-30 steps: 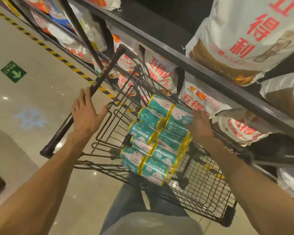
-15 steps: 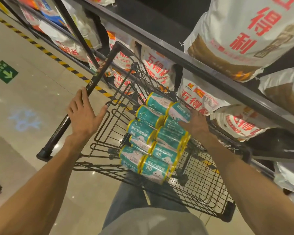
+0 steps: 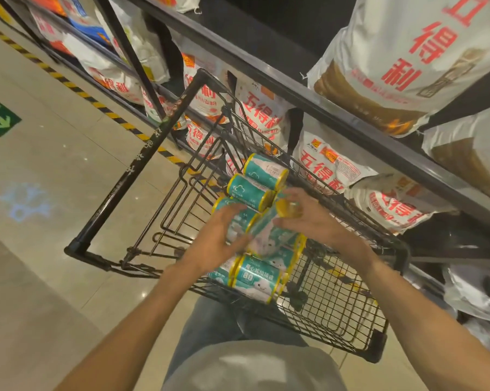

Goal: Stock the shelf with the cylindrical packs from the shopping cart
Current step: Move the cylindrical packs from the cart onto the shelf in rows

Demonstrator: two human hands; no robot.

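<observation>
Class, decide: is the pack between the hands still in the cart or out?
In: the tilted pack sits among the others inside the cart.

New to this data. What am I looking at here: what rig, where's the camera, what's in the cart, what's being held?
There is no robot: a person works with bare hands, filmed by one wide-angle camera worn on the head, looking forward and down. The arms reach in from the bottom of the picture. In front stands a black wire shopping cart holding a stack of teal cylindrical packs with yellow rims. The left hand and right hand both hold one tilted pack at the top of the stack. Beside the cart runs a dark shelf with white sacks printed in red.
</observation>
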